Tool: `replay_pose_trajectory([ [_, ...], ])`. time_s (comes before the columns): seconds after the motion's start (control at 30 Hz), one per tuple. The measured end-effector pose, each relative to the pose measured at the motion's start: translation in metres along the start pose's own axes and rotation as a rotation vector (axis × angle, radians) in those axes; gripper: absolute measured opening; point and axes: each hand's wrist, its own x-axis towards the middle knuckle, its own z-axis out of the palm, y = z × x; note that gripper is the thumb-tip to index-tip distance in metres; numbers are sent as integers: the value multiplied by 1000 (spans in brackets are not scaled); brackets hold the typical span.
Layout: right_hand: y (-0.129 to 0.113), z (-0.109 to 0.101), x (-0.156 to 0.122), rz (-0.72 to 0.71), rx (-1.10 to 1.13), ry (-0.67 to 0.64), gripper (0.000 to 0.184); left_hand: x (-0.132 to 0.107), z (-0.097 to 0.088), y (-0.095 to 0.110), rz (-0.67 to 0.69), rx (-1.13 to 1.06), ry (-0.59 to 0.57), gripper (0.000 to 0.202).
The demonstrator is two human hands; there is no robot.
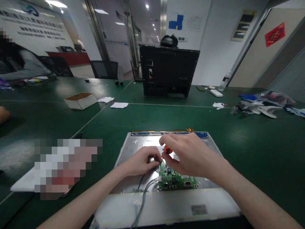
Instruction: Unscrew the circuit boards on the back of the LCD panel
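Note:
A flat display panel (130,149) lies on the table with its silvery metal back upward. On it sits a green circuit board (170,183), and a narrow blue circuit strip (152,134) runs along the far edge. My right hand (190,156) curls round the orange-and-black handle of a screwdriver (168,149), seen nearly end-on over the board's far left corner. My left hand (143,160) is closed in a pinch at that same corner; what its fingertips hold is hidden. Grey cables (143,202) trail from the board's left side toward me.
A black monitor housing (169,70) stands upright beyond the panel. An open cardboard box (81,101) and paper sheets (119,105) lie left; a bottle (225,81) and a heap of bags and gloves (264,103) are right. A co-worker's hand (4,115) shows at the left edge.

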Motion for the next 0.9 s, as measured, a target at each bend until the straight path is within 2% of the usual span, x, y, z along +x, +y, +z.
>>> replay_pose_trajectory([
  [0.07,1,1,0,-5,-6,-1,11,0,-1,1,2,13,3,4],
  [0.27,4,1,1,-6,-41,-4,22,1,-2,3,-17,37,-32,7],
  [0.47,1,0,1,1,-6,-23,11,0,-2,4,-11,5,-19,7],
  [0.67,-2,-1,1,18,27,-28,26,0,-1,0,-7,-23,-12,5],
  [0.8,1,-2,1,7,13,-13,16,0,0,-1,17,-5,4,7],
  [0.9,3,-2,1,12,-22,-15,20,0,-1,-1,8,36,-8,8],
])
